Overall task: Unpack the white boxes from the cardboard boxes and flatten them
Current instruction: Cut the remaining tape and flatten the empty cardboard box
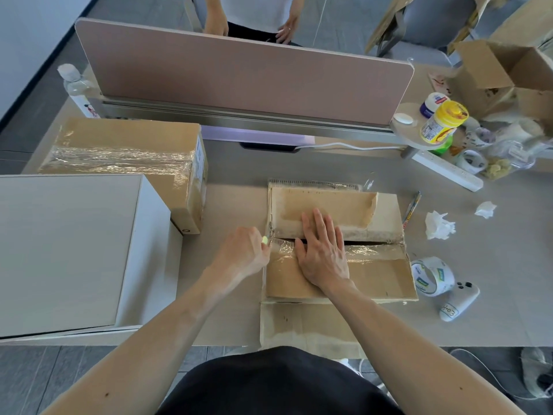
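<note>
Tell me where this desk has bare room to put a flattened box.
Bare desk lies between the taped cardboard box and the open cardboard box, and right of it, past the tape roll and tissues. The far right corner with jars is crowded. The white box fills the left.

Right hand (323, 253) flat on the taped brown cardboard box (383, 277) — left hand (242, 253) grips a yellow tool (264, 240) at its left edge.

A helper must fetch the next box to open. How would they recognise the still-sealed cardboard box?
Find the pink desk divider across the table. By its left end sits the sealed cardboard box, just behind the large white box. Unlike the opened cardboard box in the middle, its top is closed under shiny clear tape.
</note>
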Demonstrator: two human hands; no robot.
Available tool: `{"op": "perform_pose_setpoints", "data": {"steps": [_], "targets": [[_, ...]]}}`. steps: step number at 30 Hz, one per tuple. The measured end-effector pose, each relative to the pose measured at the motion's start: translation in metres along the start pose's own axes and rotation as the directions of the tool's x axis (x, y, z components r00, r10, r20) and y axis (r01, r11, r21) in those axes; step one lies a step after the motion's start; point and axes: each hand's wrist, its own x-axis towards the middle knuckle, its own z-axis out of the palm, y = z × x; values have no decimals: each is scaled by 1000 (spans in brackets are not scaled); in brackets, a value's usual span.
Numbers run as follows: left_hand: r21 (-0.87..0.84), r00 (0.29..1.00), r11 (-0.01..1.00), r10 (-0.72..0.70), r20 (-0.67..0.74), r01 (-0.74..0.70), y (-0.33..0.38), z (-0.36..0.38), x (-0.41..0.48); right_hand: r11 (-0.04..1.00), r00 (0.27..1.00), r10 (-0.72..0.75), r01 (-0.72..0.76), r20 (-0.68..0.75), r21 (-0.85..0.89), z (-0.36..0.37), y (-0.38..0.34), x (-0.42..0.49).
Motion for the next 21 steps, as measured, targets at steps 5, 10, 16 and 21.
{"op": "perform_pose_setpoints", "data": {"steps": [5, 10, 16, 21], "targets": [[-74, 1000, 997, -15, 18, 17, -5, 2, -8, 1000, 1000, 1, -1, 2, -6, -1, -1, 0], [-99, 999, 995, 4, 38, 0, -5, 2, -21, 1000, 1000, -2, 2, 4, -12, -1, -1, 0], [-236, 997, 969, 75, 25, -67, -19, 12, -26, 1000, 1000, -4, 5, 18, -25, -2, -1, 1], [-442, 997, 895, 75, 10, -63, -34, 21, -37, 1000, 1000, 4, -3, 24, -18, -5, -2, 1]]}}
